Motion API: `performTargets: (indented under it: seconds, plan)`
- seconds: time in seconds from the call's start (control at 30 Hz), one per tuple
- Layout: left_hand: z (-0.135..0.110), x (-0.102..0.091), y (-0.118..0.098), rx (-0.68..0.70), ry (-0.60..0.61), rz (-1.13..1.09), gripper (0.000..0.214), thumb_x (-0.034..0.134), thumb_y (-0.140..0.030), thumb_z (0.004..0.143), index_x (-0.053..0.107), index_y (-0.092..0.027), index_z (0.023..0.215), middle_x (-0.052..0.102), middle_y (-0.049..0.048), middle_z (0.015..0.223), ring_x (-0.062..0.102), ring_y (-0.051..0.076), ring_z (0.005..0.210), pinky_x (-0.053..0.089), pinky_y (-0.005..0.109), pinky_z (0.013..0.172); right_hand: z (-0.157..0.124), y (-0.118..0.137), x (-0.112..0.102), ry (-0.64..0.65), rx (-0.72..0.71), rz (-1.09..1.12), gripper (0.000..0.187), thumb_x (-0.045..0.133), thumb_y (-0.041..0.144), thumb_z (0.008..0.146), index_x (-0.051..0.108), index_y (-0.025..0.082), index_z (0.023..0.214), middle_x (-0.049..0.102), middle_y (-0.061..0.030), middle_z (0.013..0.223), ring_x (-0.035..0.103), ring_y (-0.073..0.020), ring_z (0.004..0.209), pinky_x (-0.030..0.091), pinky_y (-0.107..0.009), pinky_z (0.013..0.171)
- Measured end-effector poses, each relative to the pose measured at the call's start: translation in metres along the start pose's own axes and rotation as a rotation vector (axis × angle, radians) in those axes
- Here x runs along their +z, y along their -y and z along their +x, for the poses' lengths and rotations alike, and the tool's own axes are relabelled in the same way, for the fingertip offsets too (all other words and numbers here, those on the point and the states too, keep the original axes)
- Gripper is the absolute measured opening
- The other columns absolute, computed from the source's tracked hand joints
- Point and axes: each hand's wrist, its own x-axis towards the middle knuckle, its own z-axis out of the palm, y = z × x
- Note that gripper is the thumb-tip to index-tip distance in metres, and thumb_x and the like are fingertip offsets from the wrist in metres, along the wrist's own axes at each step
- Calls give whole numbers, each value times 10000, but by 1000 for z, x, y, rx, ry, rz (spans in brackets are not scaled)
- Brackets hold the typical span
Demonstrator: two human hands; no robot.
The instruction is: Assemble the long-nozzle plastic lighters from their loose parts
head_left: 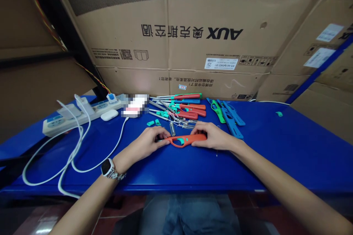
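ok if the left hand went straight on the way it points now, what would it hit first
Past the orange lighter it pinches, the left hand would probably meet the clear tube first. Depth is hard to judge, so it might pass above it.

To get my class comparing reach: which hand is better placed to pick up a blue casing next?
Probably the right hand: the blue casings lie on its side, while the left hand is farther away. Both hold the orange lighter, so the right would first need to let go.
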Motion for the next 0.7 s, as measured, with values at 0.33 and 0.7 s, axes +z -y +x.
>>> performTargets:
  seconds: [0.33,0.7]
  plan:
    - [-6,-6,-1,29,-18,-4,225,557,-382,939,648,-190,1014,684,38,964,623,172,819,480,288,743,-8,11,9,-69,14,36,233,694,248,791,536,207,957,629,4,894,572,-144,727,425,-258,659]
    - [-7,-3,5,112,-124,40,126,609,-310,909,643,-203,967,680,19,918,616,163,800,480,283,737,-6,9,15,-124,-35,-18,152,650,349,892,656,198,908,676,-4,797,598,-147,708,407,-260,656]
